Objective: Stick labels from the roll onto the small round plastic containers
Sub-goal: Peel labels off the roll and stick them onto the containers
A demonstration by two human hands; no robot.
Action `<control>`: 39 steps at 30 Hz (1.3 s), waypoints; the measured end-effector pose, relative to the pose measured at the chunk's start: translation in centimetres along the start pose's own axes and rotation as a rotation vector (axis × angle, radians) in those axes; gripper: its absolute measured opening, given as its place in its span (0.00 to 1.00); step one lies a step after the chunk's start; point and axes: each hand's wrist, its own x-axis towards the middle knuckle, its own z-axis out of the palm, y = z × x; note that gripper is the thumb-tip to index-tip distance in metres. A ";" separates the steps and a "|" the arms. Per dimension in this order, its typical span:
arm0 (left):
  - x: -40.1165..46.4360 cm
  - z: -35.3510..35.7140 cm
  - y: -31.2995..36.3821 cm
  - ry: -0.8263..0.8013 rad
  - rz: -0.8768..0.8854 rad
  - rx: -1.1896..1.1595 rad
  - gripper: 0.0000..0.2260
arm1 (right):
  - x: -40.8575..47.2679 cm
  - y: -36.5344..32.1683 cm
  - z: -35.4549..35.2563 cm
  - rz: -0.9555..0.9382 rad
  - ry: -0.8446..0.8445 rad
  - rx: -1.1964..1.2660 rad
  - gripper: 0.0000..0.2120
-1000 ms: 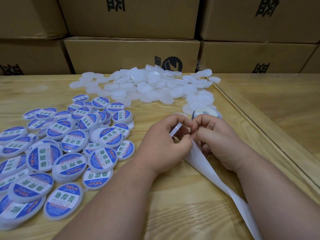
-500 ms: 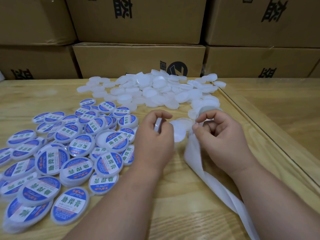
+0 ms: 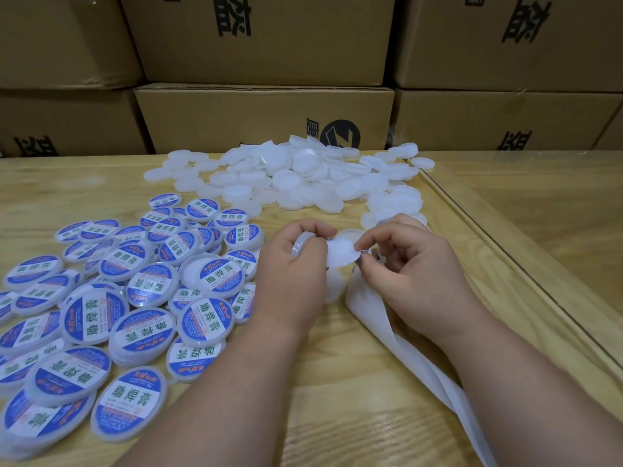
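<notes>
A light wooden table (image 3: 354, 392) with visible grain fills the lower frame. A raised wooden edge strip (image 3: 499, 264) runs diagonally along its right side, with a second wooden surface (image 3: 546, 203) beyond it. Stacked brown cardboard boxes (image 3: 263, 119) with black printed characters span the whole upper frame. Lighting is even and diffuse.

"助焊膏" on labelled containers (image 3: 136, 401); "益" on cartons (image 3: 263, 38).

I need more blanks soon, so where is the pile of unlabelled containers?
In the head view the unlabelled containers lie at the far middle of the table, just before the cardboard boxes, beyond both hands.
</notes>
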 end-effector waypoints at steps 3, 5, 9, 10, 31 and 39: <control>0.1 -0.1 0.0 -0.020 0.006 -0.015 0.09 | 0.0 -0.1 0.1 0.012 0.009 0.009 0.15; -0.1 0.0 0.2 -0.056 0.047 -0.105 0.10 | 0.0 -0.1 0.1 0.036 0.030 0.018 0.13; -0.2 -0.3 0.2 -0.108 0.047 -0.312 0.15 | 0.0 0.0 -0.1 0.130 0.077 0.160 0.09; -0.2 -0.4 0.2 -0.116 0.030 -0.344 0.15 | 0.1 -0.1 -0.2 0.161 0.090 0.206 0.07; 0.2 0.2 0.1 -0.243 -0.107 -0.398 0.17 | 0.4 0.2 -0.2 0.500 -0.235 0.557 0.07; 0.3 0.4 0.1 -0.282 -0.110 -0.364 0.15 | 0.3 0.2 -0.2 0.463 -0.292 0.535 0.08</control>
